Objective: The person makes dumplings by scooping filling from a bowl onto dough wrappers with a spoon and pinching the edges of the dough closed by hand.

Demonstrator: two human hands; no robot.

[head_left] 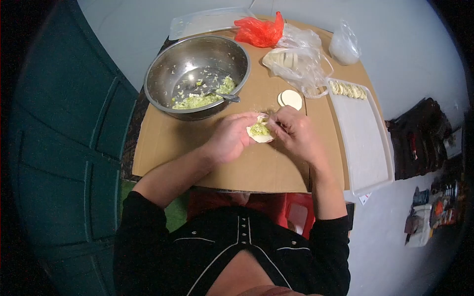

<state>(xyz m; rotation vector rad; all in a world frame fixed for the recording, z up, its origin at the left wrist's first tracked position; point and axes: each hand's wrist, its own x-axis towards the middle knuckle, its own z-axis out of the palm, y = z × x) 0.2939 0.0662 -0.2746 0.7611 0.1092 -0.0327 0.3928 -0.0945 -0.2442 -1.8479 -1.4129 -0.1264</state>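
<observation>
A round dumpling wrapper [260,138] with green-and-white chopped filling [258,129] on it rests in my left hand [228,137], whose fingers curl under and around its left side. At the wrapper's upper right edge, my right hand [297,132] is closed, thumb and fingers pinching the dough. Part of the wrapper is hidden behind those fingers. Just beyond my right hand lies a small stack of round wrappers [292,100]. To the upper left stands a large steel bowl [168,64] with more filling and a spoon [229,97] in it.
Along the right side lies a white tray [366,148] with a row of dumplings [348,90] at its far end. Farther back are a clear bag of wrappers [284,60], a red plastic bag [260,32], another clear bag [344,44] and a translucent lid or tray [207,22]. Cardboard [173,143] covers the table.
</observation>
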